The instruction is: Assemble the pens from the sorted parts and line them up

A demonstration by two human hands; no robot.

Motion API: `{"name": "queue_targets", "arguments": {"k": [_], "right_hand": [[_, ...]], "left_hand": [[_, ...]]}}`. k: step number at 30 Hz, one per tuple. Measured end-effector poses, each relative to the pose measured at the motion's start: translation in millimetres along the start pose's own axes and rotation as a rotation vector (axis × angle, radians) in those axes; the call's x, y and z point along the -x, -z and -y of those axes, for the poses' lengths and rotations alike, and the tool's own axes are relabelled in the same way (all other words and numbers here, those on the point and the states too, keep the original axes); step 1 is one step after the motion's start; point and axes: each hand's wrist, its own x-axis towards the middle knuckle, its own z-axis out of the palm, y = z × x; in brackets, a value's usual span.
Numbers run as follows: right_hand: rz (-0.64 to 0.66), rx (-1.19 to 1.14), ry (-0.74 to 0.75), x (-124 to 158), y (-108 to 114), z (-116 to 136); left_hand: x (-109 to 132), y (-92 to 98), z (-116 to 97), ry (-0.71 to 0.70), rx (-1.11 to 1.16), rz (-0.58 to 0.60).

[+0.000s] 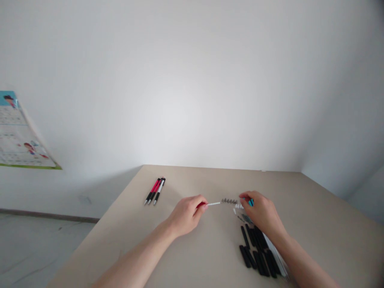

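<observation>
My left hand [188, 214] is closed in a pinch around a thin white pen refill [213, 203], which sticks out to the right. Its tip points toward a row of small grey cone-shaped pen tips [229, 201] on the table. My right hand [261, 212] hovers at the right end of that row, fingers curled together; whatever they grip is hidden. Blue pieces [251, 202] show against its fingers. Below it lie small white parts [239, 206] and thin springs [240, 218], partly covered by the hand.
Several black pen barrels and grips [260, 256] lie near the front, with white refills [277, 256] beside them under my right forearm. Three assembled pens [155, 191], two red-and-black and one white-and-black, rest at the table's [192, 180] back left. A wall stands behind; a poster [24, 136] hangs left.
</observation>
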Motion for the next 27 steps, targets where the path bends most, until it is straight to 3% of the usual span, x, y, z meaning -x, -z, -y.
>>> {"name": "queue_targets", "arguments": {"k": [27], "right_hand": [[-0.004, -0.074, -0.013, -0.9, 6.5, 0.4]], "left_hand": [[-2.6, -2.9, -2.6, 0.009, -0.005, 0.021]]}}
